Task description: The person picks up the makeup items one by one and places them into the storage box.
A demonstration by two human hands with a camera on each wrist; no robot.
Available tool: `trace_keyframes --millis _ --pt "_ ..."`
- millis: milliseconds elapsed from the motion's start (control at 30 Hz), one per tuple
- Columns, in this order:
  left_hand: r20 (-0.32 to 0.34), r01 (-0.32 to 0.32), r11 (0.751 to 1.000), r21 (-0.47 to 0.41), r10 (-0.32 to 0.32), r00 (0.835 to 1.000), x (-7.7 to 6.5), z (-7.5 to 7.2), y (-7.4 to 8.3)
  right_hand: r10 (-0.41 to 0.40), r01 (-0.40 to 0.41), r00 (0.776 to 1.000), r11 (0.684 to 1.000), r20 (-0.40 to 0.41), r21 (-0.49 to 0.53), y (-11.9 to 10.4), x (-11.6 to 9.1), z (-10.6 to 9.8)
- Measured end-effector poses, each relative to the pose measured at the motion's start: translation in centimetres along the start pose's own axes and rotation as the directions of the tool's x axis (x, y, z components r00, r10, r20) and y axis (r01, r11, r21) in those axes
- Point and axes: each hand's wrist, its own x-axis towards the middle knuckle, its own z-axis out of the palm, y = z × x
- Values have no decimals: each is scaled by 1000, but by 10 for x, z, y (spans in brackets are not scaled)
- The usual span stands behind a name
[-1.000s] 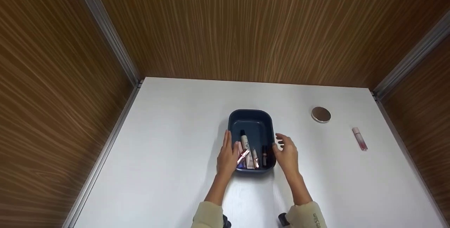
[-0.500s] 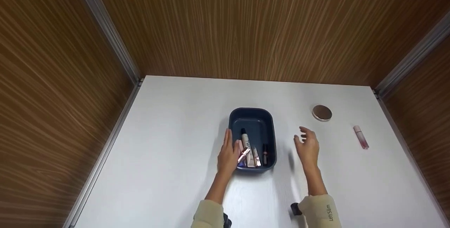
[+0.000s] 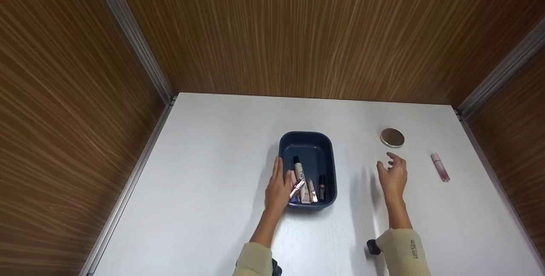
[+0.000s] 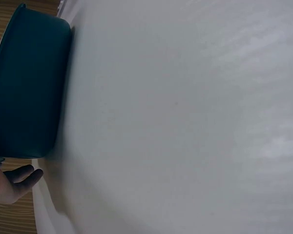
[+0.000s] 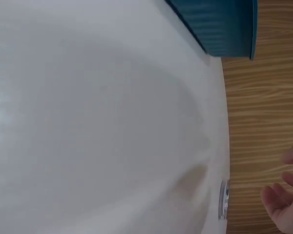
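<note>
A dark blue rectangular bin (image 3: 334, 173) stands mid-table with several cosmetics inside, among them a white tube with a black cap (image 3: 299, 171), a shiny pink lipstick tube (image 3: 297, 188) and a dark-capped tube (image 3: 322, 188). Along the bin's left side lies my left hand (image 3: 277, 191), fingers straight and thumb over the rim. My right hand (image 3: 393, 178) hovers above the table to the bin's right, holding nothing, its fingers parted and loosely bent. Just beyond its fingertips sits a round brown compact (image 3: 392, 137); the right wrist view has the compact (image 5: 224, 200) edge-on.
A pink lip gloss tube (image 3: 440, 167) lies at the right on the white table (image 3: 204, 173). Wood-grain panels (image 3: 298, 33) close in the back and both sides, with metal rails (image 3: 132, 37) at the corners.
My right hand has left the bin's right side and moved right, to just short of the compact. My left hand stays at the bin's left side.
</note>
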Motion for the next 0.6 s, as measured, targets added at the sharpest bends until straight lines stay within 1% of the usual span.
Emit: trace_keyframes --millis 133,300,500,600 --pt "-10 -8 1000 0 8 1000 0 1 0 55 -55 998 998 22 -24 8 8 -3" --pt "-3 1 1000 2 -1 1000 1 1 1 75 -74 997 996 17 -49 15 20 -6" --pt "11 25 1000 5 -25 1000 1 0 2 115 -114 993 993 18 -37 22 36 -8" --pt "8 25 1000 9 -25 1000 1 0 2 137 -137 990 990 18 -30 26 44 -9"
